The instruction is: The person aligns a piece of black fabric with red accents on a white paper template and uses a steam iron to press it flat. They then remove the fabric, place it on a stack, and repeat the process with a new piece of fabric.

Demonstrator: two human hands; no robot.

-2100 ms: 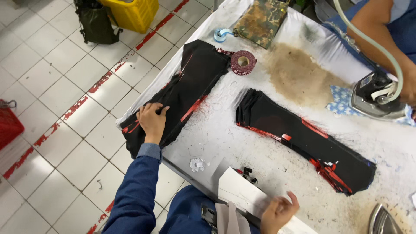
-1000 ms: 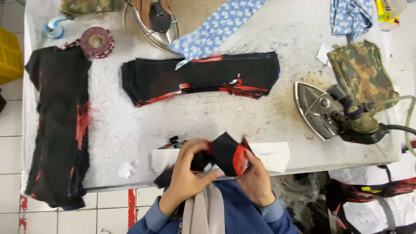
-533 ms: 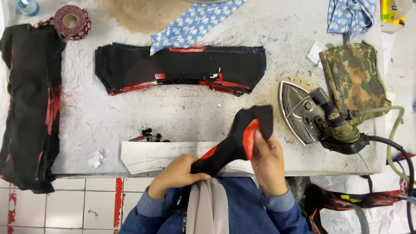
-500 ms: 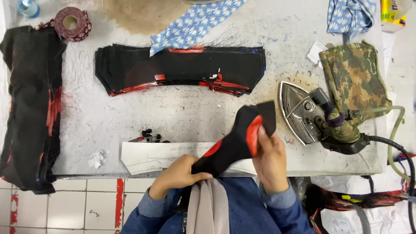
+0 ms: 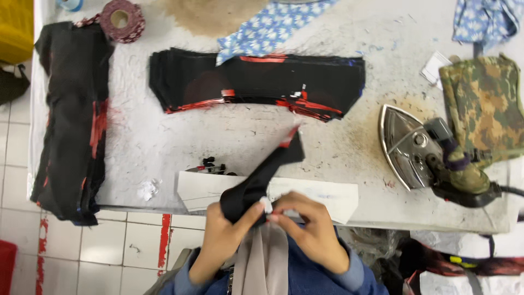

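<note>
Both my hands are close together at the near edge of the white worktable (image 5: 164, 136). My left hand (image 5: 225, 232) pinches the lower end of a narrow black fabric piece (image 5: 262, 175) with a red tip that rises toward the table's middle. My right hand (image 5: 305, 224) holds a small white tag (image 5: 266, 205) against that same end. A white paper strip (image 5: 316, 194) lies flat under the piece.
A long pile of black and red fabric pieces (image 5: 256, 82) lies across the table, another pile (image 5: 71, 114) hangs over the left edge. An iron (image 5: 420, 150) rests on its side at right beside a camouflage cloth (image 5: 483, 106). A tape roll (image 5: 123, 21) sits far left.
The black piece has turned, its red edge now narrow at the tip. My right hand dropped from the piece's upper end to its lower end, meeting my left hand at a white tag.
</note>
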